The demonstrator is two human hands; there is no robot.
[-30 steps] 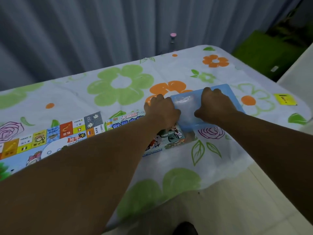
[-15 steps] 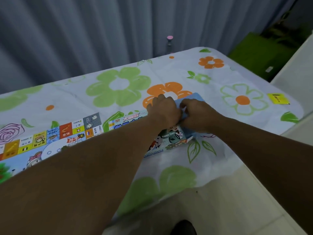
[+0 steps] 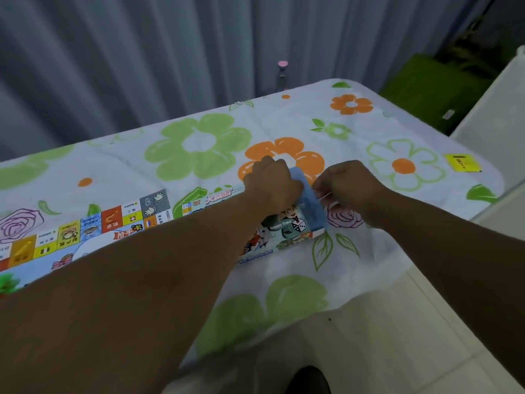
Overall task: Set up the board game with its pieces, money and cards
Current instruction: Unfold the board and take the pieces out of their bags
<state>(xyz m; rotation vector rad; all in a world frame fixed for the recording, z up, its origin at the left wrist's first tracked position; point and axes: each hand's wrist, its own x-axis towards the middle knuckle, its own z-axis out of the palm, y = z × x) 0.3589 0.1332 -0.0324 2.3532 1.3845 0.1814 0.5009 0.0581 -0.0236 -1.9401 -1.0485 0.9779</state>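
Two items are out so far: game board [image 3: 85, 226] lies flat along near-left side of table, and game box [image 3: 287, 230] sits just right of it with a small gap, partly under L forearm. No pieces, money or cards visible on tablecloth [image 3: 199, 143]. Est. early stage; most of set-up is left (unwrap, sort, lay out).

Step in hand, as judged: opening blue tray [image 3: 314, 207] at right end of box. L hand [image 3: 271, 183] grips tray's far end, fingers curled over it, tips hidden. R hand [image 3: 350, 186] is just beside tray's right side. Thumb + forefinger pinch a thin clear film [image 3: 324, 196], other fingers curled in. Can't tell if film is attached to tray.

Orientation:
- Tray: long axis runs away from person, near end at box's right corner, far end toward orange flower print. Looks narrow, poss. tipped on edge, not sure.
- Box: long axis approx. left-right, right end a little farther. Picture side up, dice artwork upright to person.
- Board: long axis left-right, runs out of frame at left. Some numbers on it read upside down from here.
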